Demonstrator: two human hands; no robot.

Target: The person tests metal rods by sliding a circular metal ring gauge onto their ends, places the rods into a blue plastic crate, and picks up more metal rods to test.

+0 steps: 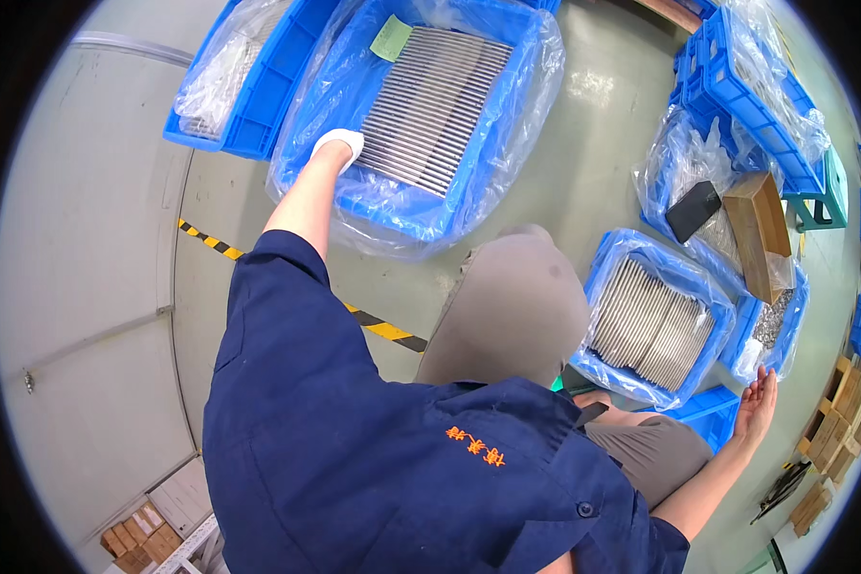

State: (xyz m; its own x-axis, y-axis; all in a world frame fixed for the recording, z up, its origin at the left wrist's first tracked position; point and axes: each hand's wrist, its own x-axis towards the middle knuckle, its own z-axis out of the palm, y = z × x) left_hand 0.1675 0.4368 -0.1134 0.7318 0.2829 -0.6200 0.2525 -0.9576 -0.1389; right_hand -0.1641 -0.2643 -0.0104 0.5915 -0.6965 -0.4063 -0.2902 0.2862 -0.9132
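My left hand (341, 145), in a white glove, reaches down at the left ends of a row of thin metal rods (437, 105). Its fingers are foreshortened and hidden, so whether it grips a rod does not show. The rods lie side by side in a blue crate (350, 88) lined with clear plastic, with a green paper slip (391, 38) on their far left corner. At the right, my bare right hand (758, 407) is held out with fingers stretched, holding nothing visible. Close to it stands a smaller lined crate (727, 359) containing small metal pieces (773, 320).
Another lined crate holds more metal rods (652, 325), beside my grey-trousered knee (512, 306). Behind it are a cardboard box (758, 234), a black flat object (693, 210) and stacked blue crates (713, 72). Yellow-black tape (384, 328) crosses the floor. Another crate (258, 105) stands far left.
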